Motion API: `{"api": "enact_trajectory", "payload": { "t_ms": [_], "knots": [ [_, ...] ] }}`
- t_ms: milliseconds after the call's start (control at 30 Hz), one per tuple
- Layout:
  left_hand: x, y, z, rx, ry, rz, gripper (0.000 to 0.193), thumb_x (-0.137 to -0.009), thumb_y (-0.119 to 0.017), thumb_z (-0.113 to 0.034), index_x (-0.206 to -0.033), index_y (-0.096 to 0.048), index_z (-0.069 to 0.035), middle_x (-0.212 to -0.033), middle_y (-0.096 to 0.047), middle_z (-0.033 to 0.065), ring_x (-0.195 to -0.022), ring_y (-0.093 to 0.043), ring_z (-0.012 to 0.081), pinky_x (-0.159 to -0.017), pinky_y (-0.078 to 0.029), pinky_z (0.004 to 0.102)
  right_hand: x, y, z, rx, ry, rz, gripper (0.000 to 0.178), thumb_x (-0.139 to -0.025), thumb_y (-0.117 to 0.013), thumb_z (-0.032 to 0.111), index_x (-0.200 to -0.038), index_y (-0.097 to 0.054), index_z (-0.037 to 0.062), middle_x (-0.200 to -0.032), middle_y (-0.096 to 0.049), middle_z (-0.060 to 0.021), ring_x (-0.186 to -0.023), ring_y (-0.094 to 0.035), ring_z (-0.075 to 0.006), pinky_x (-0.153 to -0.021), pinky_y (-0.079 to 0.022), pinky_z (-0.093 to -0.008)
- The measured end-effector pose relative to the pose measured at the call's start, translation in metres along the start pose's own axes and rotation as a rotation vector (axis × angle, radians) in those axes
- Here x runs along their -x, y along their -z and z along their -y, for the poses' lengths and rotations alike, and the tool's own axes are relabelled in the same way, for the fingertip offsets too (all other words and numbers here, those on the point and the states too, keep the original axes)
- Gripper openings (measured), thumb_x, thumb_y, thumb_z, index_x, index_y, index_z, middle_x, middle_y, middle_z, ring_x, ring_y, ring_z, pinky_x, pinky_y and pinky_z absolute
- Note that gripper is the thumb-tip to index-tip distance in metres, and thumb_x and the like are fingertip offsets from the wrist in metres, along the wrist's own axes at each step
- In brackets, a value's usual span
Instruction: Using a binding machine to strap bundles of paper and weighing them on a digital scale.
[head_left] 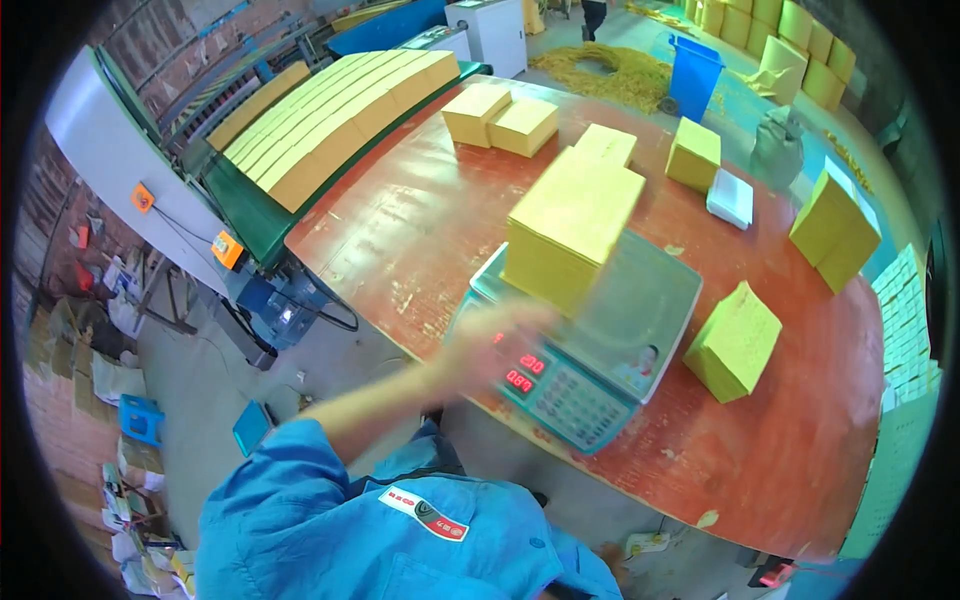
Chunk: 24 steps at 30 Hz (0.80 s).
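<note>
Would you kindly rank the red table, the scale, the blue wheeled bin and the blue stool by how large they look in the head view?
1. Red table
2. Scale
3. Blue wheeled bin
4. Blue stool
Apparent size only; the bin stands farther off.

A worn red tabletop (800, 430) fills the middle, glossy with reflected light; grey floor (200, 370) runs along its left side, where a small blue stool (141, 420) stands among clutter; beyond the table's upper left corner lies a long green conveyor bed (245, 222) with a pale machine panel (125, 160) beside it; a white cabinet (492, 35) and blue wheeled bin (694, 78) stand farther back; the blurred, reddish surface (52, 160) at the left rim may be brick.
</note>
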<state>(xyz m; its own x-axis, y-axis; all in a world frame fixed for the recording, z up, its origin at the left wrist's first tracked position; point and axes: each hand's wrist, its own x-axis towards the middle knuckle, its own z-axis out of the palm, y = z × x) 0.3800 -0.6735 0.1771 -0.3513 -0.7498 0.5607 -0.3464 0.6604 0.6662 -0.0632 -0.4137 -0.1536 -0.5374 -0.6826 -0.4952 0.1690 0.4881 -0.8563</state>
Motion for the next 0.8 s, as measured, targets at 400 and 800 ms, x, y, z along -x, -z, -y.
{"api": "enact_trajectory", "payload": {
  "t_ms": [400, 800],
  "knots": [
    [-0.281, 0.183, 0.412, -0.888, 0.439, 0.033, 0.068, -0.086, -0.051, -0.064, -0.144, -0.042, -0.03, -0.153, -0.03, 0.0188, -0.142, -0.023, 0.0433, -0.108, -0.024, 0.065, 0.208, -0.337, -0.013, 0.027, -0.195, -0.019, 0.035, -0.088, -0.066, 0.025, -0.113, -0.063, 0.0, -0.103, -0.067, -0.0149, -0.087, -0.064, -0.0244, -0.077, -0.056, -0.0369],
    [-0.301, 0.166, 0.475, -0.843, 0.534, 0.292, 0.079, -0.075, -0.058, -0.066, -0.145, -0.039, -0.036, -0.157, -0.024, 0.0173, -0.138, -0.033, 0.0434, -0.105, -0.032, 0.0605, 0.282, -0.46, 0.084, 0.512, -0.106, 0.19, 0.027, -0.091, -0.062, 0.018, -0.112, -0.064, 0.0011, -0.102, -0.07, -0.0165, -0.083, -0.071, -0.0216, -0.075, -0.056, -0.0323]
  ]
}}
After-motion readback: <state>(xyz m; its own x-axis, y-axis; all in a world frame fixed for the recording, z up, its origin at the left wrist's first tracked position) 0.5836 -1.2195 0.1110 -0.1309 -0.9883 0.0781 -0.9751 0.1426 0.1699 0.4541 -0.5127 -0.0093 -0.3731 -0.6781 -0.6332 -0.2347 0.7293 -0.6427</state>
